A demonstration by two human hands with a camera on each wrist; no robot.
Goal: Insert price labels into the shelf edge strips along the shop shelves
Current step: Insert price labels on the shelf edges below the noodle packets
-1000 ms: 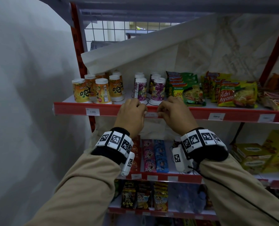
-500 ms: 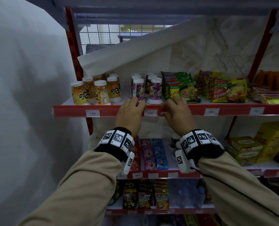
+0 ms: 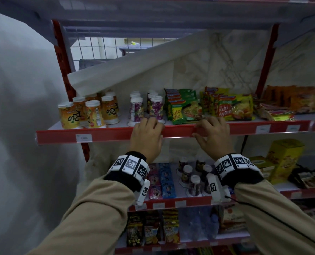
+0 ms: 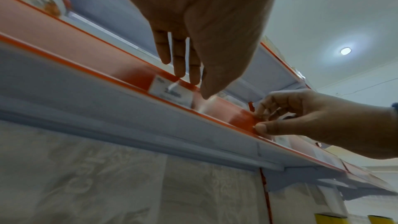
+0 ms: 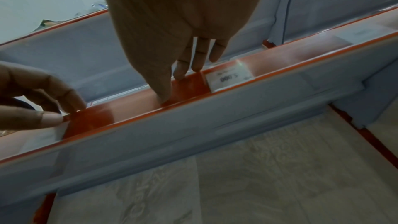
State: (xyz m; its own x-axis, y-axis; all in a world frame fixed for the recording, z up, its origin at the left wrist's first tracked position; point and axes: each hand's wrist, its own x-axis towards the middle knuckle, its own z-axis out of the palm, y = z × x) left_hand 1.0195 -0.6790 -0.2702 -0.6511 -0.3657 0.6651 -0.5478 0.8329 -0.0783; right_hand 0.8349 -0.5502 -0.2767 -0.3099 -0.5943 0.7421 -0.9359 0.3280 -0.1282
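Head view shows us at the upper shelf, both hands on its red edge strip [image 3: 101, 134] in the middle of the frame. Our left hand [image 3: 147, 136] lies over the strip with fingers straight and close together, fingertips reaching onto the shelf just below the purple bottles [image 3: 155, 107]. Our right hand [image 3: 212, 134] sits to the right of it, below the green noodle packs [image 3: 184, 109], with thumb and curled fingers pinching the strip's lip.

From the left wrist camera, the price label [image 4: 171, 94] sits inside the strip directly under the left fingertips [image 4: 194, 81], at centre frame; the right hand's pinch lies further right along the strip, apart from the label. The right wrist camera shows another label [image 5: 228, 76] just right of the right hand's fingers.

To do this step well, we judge it best to hold the clear lip open with the right pinch while the left fingertips press the label flat and down until its lower edge seats in the channel, then release gently so the cover closes without lifting a corner. Whether it is fully seated, we cannot tell.
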